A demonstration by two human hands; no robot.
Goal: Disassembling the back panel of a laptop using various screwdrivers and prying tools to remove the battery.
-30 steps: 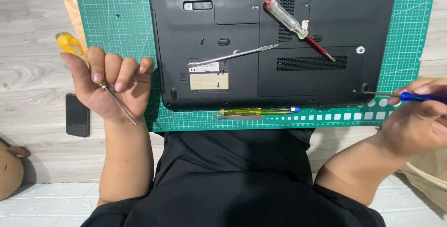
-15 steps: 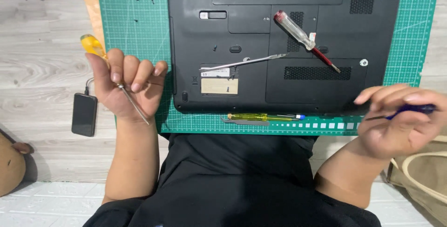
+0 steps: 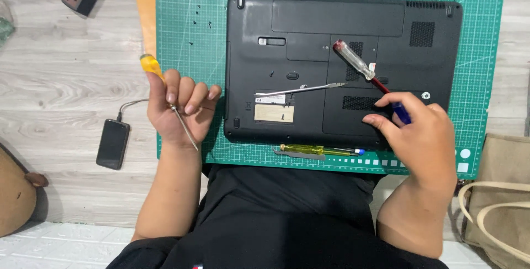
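Both hands grip screwdrivers — left hand (image 3: 179, 109) a yellow-handled screwdriver (image 3: 152, 66), right hand (image 3: 422, 136) a blue-handled screwdriver (image 3: 402, 113) over the laptop (image 3: 309, 42).

The right hand (image 3: 422, 136) hides its blue-handled tool's (image 3: 402, 113) tip.

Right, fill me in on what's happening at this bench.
A person sits at a green cutting mat with a black laptop lying bottom up on it. The left hand holds a yellow-handled screwdriver, off the laptop. The right hand grips a blue-handled tool over the laptop's near right corner. A clear-handled screwdriver and metal tweezers rest on the laptop.
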